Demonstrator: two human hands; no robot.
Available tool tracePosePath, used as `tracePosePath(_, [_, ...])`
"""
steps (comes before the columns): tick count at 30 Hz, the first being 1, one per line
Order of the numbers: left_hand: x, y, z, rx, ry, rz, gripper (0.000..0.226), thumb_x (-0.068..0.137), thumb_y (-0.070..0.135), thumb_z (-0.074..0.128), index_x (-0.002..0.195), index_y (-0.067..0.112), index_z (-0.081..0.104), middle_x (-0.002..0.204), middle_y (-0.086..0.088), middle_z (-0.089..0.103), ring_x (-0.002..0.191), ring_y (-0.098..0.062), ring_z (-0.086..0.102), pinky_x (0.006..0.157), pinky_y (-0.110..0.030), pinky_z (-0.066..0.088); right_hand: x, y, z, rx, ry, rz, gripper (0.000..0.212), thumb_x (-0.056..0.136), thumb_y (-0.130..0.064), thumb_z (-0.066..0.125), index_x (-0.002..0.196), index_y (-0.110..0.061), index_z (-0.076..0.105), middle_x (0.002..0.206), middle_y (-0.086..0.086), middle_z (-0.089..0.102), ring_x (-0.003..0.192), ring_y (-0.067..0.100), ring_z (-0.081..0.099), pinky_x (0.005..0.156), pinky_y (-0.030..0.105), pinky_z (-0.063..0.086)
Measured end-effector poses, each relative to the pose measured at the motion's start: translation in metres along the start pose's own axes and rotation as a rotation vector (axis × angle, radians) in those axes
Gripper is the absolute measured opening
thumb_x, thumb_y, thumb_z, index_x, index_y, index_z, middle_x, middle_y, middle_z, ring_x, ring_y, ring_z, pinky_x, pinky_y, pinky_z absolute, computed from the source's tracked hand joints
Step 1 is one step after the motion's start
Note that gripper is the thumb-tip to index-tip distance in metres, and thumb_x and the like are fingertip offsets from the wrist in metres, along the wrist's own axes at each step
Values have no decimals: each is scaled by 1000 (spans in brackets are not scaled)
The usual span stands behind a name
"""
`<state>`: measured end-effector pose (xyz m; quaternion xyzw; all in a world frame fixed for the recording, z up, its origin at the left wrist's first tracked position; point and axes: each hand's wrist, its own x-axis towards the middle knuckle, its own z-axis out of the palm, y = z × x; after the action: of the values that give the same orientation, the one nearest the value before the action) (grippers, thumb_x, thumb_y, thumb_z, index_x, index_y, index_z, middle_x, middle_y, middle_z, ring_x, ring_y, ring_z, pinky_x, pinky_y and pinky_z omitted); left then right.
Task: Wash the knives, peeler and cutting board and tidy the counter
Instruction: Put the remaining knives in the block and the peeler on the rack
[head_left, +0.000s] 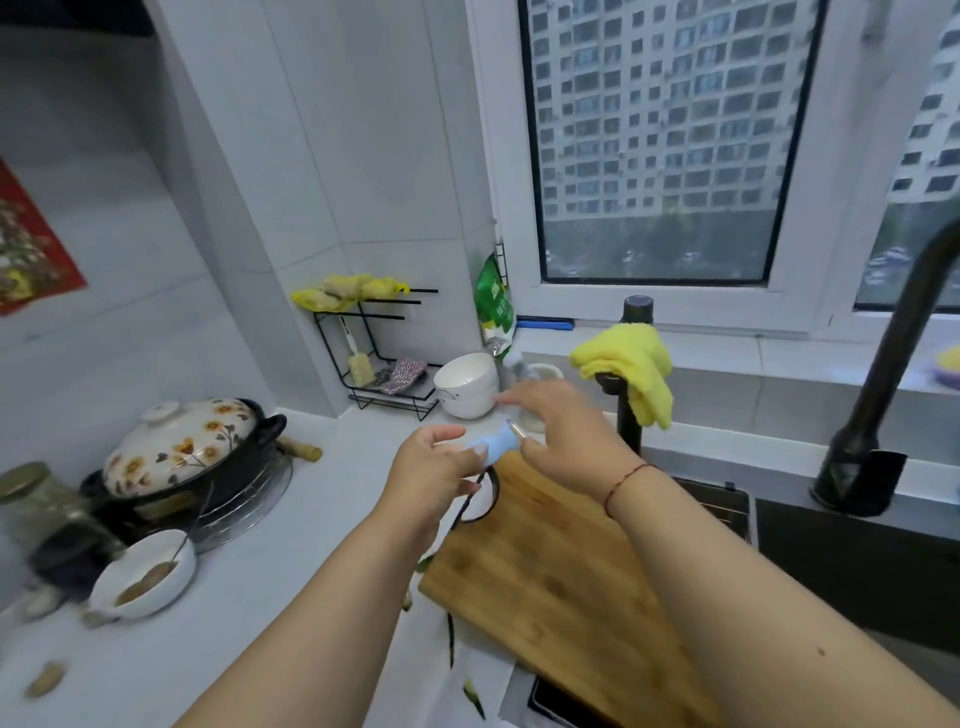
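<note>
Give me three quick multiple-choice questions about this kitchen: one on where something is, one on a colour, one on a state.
1. Where does the cutting board lie?
A. across the sink's edge
B. on the windowsill
C. on the wire rack

2. What colour is the cloth draped on the black post?
A. red
B. yellow
C. white

3. What is the left hand doing?
A. resting flat on the counter
B. gripping the pot lid
C. holding the blue peeler

Answers: 1 A, the board overhangs the sink. 2 B, it is bright yellow. 3 C, its fingers curl round the peeler's blue handle while the right hand touches the metal end.
</note>
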<state>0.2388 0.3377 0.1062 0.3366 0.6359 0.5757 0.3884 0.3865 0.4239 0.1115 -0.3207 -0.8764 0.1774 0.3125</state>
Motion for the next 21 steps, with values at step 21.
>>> tracePosePath(21, [182,17,-107,-51,-59,29,11,89,8,64,97,3,69,78,-10,68,71,-17,61,70,-28,53,171,-41,151,314,182,459,20,84,-22,66,105,-21,65,91,-4,69,85,13,65,81,31,54])
